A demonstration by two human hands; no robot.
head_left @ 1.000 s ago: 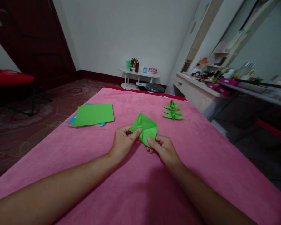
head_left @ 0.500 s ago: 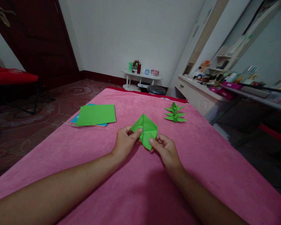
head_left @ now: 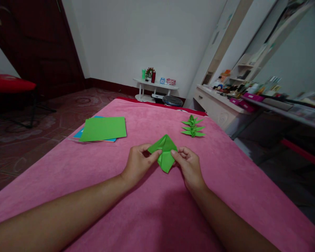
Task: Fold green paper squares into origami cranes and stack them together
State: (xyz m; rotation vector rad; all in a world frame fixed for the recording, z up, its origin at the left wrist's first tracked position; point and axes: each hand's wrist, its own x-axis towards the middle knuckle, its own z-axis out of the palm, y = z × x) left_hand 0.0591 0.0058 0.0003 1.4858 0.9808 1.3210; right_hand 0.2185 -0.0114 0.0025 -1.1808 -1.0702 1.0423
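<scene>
A partly folded piece of green origami paper [head_left: 167, 159] is held up between my two hands, one point facing away from me and another facing me. My left hand [head_left: 139, 161] pinches its left side, thumb on top near the centre crease. At the right edge, the thumb of my right hand [head_left: 190, 166] presses on the paper while the fingers curl behind it. The fingertips beneath the paper are hidden. Farther off to the right lie spiky folded green paper pieces [head_left: 193, 126] grouped in a row.
To the left lies a stack of coloured paper sheets [head_left: 105, 128], green on top with blue below. All of this is on a pink cloth surface [head_left: 115, 217]. Beyond its far edge stands a small white table [head_left: 157, 84]; a cluttered dresser [head_left: 220, 99] runs along the right.
My right thumb has moved up from the paper's lower part to its right side near the middle. The folded paper has turned slightly and shifted a little toward me.
</scene>
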